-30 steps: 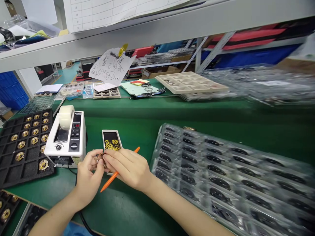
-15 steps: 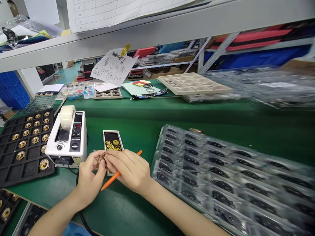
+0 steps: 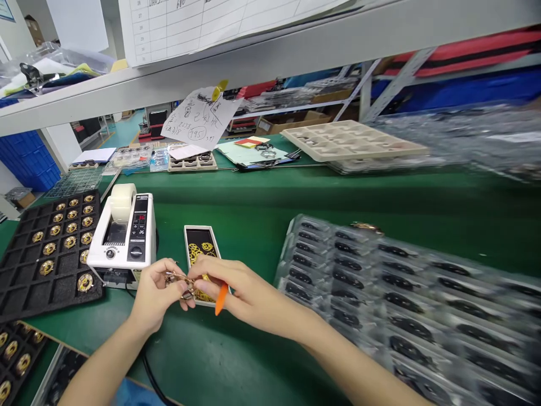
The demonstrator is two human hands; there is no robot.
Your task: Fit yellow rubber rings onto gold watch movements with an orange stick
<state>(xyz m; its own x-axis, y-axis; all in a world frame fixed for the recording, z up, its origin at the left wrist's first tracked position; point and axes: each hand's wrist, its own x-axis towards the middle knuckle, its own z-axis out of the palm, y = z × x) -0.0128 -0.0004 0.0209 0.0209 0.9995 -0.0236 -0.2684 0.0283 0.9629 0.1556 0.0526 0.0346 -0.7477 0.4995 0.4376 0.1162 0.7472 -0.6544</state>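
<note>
My left hand [image 3: 153, 294] pinches a small gold-coloured metal part [image 3: 186, 287], perhaps a watch case, between thumb and fingers. Fingers of my right hand [image 3: 243, 290] meet the part from the other side. An orange pointed stick [image 3: 221, 299] is held in my right hand, its tip slanting down toward me. Just behind both hands lies a white-rimmed box [image 3: 215, 241] with thin yellow rings [image 3: 207, 246] inside on a black floor. The hands partly cover the box and the metal part.
A white tape dispenser [image 3: 143, 225] stands left of the box. Farther left, a black foam tray [image 3: 63, 290] holds several gold round parts. At right, a clear blister tray [image 3: 291, 237] carries black parts. A beige tray [image 3: 321, 148] sits behind, under a shelf beam [image 3: 270, 73].
My right hand has shifted right relative to my left, and the orange stick now points more steeply down, with less of it showing. The metal part shows more. The whole view has shifted slightly.
</note>
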